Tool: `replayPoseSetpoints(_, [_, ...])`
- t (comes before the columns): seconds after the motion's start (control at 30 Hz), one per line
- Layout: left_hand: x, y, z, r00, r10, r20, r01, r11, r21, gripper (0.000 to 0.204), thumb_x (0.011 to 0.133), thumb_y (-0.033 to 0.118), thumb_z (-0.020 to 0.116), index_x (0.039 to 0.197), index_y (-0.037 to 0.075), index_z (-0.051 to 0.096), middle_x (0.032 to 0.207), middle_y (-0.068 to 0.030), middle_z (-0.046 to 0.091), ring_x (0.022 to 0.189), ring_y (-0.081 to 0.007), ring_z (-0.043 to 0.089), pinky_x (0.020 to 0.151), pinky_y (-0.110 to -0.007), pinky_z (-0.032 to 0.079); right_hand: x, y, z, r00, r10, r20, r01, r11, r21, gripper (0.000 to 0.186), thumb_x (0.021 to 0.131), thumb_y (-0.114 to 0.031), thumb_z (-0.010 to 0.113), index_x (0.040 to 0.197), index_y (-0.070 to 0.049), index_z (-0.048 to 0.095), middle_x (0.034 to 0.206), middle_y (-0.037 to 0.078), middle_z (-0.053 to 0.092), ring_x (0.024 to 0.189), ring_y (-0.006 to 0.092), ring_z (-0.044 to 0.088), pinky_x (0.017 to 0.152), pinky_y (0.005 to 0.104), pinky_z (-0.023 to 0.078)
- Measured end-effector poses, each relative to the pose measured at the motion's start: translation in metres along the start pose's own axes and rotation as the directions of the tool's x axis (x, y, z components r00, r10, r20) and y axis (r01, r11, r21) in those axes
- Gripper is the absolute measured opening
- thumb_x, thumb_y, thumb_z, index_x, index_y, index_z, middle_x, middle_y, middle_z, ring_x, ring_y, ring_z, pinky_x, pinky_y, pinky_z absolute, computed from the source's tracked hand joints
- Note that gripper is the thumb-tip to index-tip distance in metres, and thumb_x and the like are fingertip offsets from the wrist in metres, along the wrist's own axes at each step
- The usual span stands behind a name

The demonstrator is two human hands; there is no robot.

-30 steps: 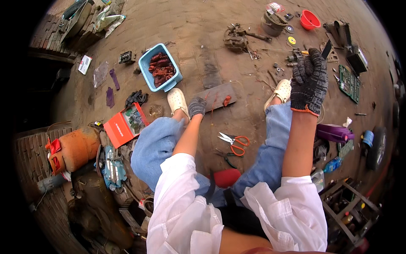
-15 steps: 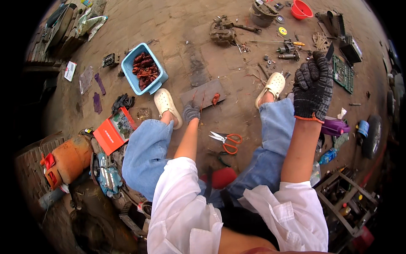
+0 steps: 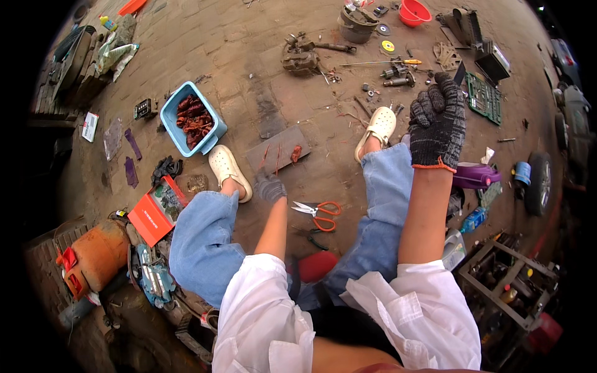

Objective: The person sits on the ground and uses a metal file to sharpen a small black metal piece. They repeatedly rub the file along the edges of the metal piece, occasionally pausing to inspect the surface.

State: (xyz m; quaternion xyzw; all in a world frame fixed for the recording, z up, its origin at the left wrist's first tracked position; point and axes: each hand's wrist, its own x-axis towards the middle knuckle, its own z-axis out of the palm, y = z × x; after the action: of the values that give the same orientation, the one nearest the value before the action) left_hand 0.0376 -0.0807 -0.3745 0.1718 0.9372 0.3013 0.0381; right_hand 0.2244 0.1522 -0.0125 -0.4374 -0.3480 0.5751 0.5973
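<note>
My right hand (image 3: 439, 121), in a dark grey knitted glove with an orange cuff, is raised at the right. Its fingers are wrapped round a tool whose dark flat blade (image 3: 460, 73) shows past the knuckles; the handle is hidden. My left hand (image 3: 271, 188), gloved in grey, is low by the near edge of a flat grey plate (image 3: 289, 138). Its fingers look curled, and what they hold is hidden. Thin reddish strands (image 3: 278, 155) lie on the plate, one reaching toward the left fingers. A small reddish-brown clump (image 3: 296, 153) is at the plate's right side.
A blue tub (image 3: 217, 132) of reddish-brown tangled pieces stands beyond my left shoe. Orange-handled scissors (image 3: 324, 214) and dark pliers (image 3: 314, 237) lie between my legs. A red box (image 3: 152, 214) and rusty gas cylinder (image 3: 99, 264) are left; a green tool case (image 3: 484, 99) is right.
My left hand has drawn back toward me and slightly right relative to the plate. My right hand stays raised with the bladed tool. The whole view has shifted a little.
</note>
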Motion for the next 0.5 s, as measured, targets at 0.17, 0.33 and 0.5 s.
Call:
replayPoseSetpoints(0.17, [-0.033,0.057,0.008,0.971,0.188,0.145,-0.189,0.982,-0.008,0.038,0.07,0.015,0.057,0.107,0.01,0.055,0.101,-0.022,0.054,0.096,-0.0348,0.05,0.086,-0.04,0.038,-0.018,-0.022,0.002,0.663,-0.262,0.701,0.733,0.035,-0.68,0.02,0.083,-0.018,0.052,0.09,-0.001,0.058,0.081,0.015,0.06,0.074,0.0292,0.058,0.065,0.0361,0.044])
replayPoseSetpoints(0.33, [-0.042,0.041,0.054,0.925,0.243,0.292,-0.249,0.968,-0.017,0.037,0.07,0.017,0.058,0.106,0.009,0.056,0.103,-0.0216,0.054,0.102,-0.0344,0.048,0.09,-0.041,0.036,-0.055,-0.008,0.027,0.277,0.656,0.702,0.842,0.185,-0.506,0.023,0.084,-0.018,0.048,0.098,-0.002,0.054,0.095,0.018,0.057,0.084,0.028,0.057,0.075,0.033,0.045])
replayPoseSetpoints(0.5, [-0.018,0.126,0.079,0.735,0.384,0.559,-0.38,0.916,-0.13,0.036,0.07,0.018,0.059,0.105,0.01,0.057,0.105,-0.02,0.054,0.102,-0.0338,0.048,0.091,-0.041,0.036,-0.051,0.014,0.007,0.093,0.573,0.814,0.841,0.394,-0.372,0.023,0.082,-0.017,0.049,0.099,-0.002,0.054,0.092,0.017,0.057,0.082,0.0279,0.057,0.073,0.0333,0.045])
